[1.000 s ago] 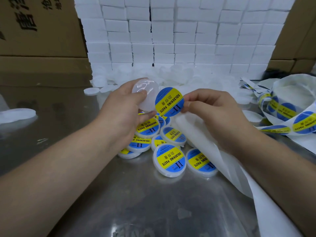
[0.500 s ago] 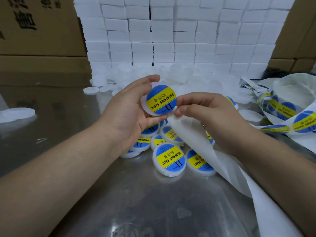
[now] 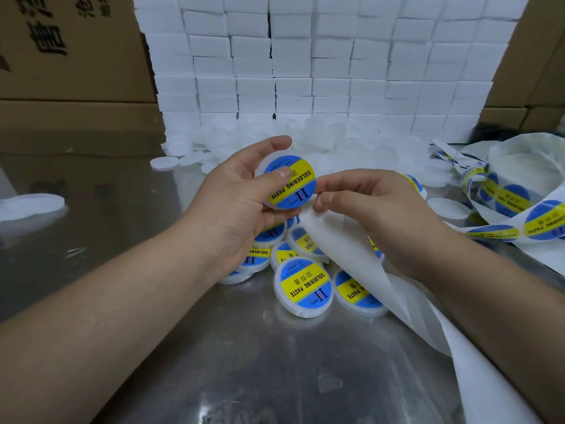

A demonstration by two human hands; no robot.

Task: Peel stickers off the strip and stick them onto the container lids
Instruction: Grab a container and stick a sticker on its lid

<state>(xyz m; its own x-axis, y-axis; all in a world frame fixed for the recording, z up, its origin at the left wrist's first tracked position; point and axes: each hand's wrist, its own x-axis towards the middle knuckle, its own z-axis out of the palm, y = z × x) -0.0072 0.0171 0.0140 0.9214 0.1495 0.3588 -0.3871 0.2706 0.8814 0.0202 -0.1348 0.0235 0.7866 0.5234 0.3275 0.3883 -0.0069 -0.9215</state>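
Centre frame: the left hand (image 3: pixel 238 209) cups a round translucent lid (image 3: pixel 298 192), fingers (image 3: pixel 275 145) curled round its rim, thumb flat on the glossy blue-and-yellow sticker (image 3: pixel 304 179). The right hand (image 3: pixel 379 209) pinches the smooth white backing strip (image 3: pixel 342 246) just beside it. Below, labelled lids (image 3: pixel 302 286) overlap on the shiny steel worktop (image 3: pixel 244 362).

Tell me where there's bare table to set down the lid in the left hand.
Free: the steel table at the near edge, in front of the labelled lids; also left, toward the cardboard boxes. Crowded: blank lids heaped at the back, sticker strip and backing paper to the right.
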